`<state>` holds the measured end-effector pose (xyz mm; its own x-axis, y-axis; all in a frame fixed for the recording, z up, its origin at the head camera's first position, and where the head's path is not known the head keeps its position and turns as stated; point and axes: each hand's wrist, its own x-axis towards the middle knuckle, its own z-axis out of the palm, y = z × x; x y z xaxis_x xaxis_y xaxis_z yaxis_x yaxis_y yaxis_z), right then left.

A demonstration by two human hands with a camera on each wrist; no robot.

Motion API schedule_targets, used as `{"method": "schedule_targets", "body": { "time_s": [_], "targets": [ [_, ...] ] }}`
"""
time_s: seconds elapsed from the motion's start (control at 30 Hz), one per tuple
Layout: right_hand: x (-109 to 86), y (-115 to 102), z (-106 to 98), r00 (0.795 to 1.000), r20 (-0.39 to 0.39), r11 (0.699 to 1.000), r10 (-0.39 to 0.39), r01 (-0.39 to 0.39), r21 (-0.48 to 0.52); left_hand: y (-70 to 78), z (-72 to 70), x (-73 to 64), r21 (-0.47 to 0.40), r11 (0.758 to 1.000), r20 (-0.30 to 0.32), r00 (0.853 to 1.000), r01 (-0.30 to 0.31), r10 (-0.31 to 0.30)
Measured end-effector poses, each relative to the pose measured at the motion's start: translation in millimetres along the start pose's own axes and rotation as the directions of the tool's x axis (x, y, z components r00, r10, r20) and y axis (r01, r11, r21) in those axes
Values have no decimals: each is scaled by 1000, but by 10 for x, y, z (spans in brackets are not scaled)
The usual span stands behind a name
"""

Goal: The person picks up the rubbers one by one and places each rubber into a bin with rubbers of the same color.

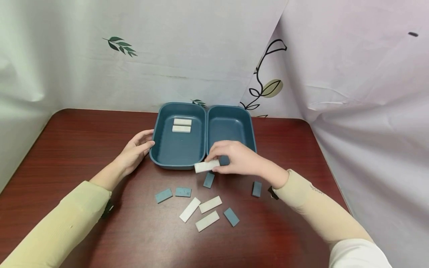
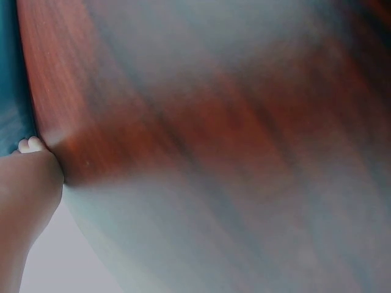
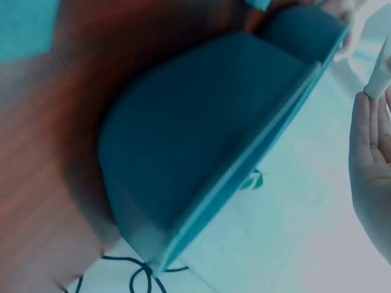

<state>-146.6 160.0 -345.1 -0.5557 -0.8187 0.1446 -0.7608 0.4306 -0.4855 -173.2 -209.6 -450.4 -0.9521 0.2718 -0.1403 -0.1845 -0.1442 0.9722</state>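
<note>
My right hand (image 1: 234, 158) pinches a white rectangular block (image 1: 202, 166) between thumb and fingers, over the front edge of a blue two-compartment box (image 1: 177, 166). In the right wrist view, the same block (image 3: 380, 73) shows at the fingertips, at the right edge. My left hand (image 1: 134, 152) rests against the left wall of the box, fingers relaxed and thumb near the rim. Two white blocks (image 1: 181, 129) lie side by side in the left compartment. The right compartment (image 1: 228, 126) is partly covered by my right hand.
In front of the box lie three white blocks (image 1: 210, 204) and several blue-grey blocks (image 1: 183, 192), one of them (image 1: 256, 189) off to the right near my right wrist. A white patterned curtain (image 1: 201, 56) hangs behind the reddish-brown table (image 1: 83, 149).
</note>
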Motion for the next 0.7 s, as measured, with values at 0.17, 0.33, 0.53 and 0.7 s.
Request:
{"method": "schedule_targets", "body": {
  "time_s": [0.17, 0.33, 0.53, 0.7],
  "targets": [
    [116, 40, -114, 999, -32, 1000, -2, 3, 12, 7, 4, 2, 7, 1000, -1, 1000, 2, -2],
    [225, 99, -167, 998, -63, 1000, -7, 9, 25, 7, 6, 2, -8, 1000, 0, 1000, 0, 0],
    [355, 172, -191, 998, -59, 999, 30, -29, 21, 3, 5, 0, -18, 1000, -1, 1000, -2, 2],
    [468, 210, -215, 997, -43, 998, 66, -65, 16, 3, 3, -2, -22, 1000, -2, 1000, 1, -1]
  ]
}}
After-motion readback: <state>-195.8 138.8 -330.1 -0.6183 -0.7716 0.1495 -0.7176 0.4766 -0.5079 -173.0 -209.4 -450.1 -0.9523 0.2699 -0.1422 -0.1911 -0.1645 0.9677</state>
